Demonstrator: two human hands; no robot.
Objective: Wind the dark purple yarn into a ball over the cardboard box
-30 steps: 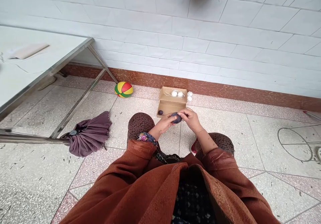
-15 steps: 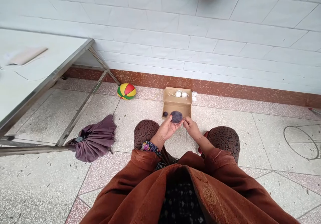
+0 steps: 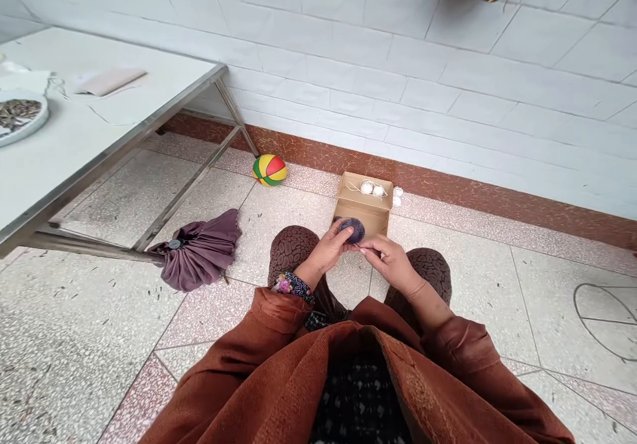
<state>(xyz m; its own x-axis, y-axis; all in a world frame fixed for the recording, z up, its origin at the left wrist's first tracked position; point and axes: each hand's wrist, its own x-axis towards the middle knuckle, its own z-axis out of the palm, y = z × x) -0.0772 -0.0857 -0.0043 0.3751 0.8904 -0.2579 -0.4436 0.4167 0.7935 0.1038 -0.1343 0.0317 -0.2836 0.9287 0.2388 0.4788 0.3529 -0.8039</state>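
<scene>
Plainly, a speckled floor (image 3: 478,265) meets a white tiled wall (image 3: 318,52), with a pale counter (image 3: 169,75) at the left; the dark yarn ball (image 3: 354,229) is held up between the knees, before an open cardboard box (image 3: 375,220); roundish, it shows no clear long axis or pointing end; the left hand (image 3: 330,246) grips it, while the right hand (image 3: 391,261) pinches at its lower edge, on what one cannot tell.

Looks like a home, perhaps a plain room or porch. Shows a white tiled wall (image 3: 323,52), a speckled floor (image 3: 478,278) in pale and pink, a metal-framed table (image 3: 164,79), and, lying on the ground, a colourful ball (image 3: 269,170) and a folded umbrella (image 3: 204,251).
</scene>
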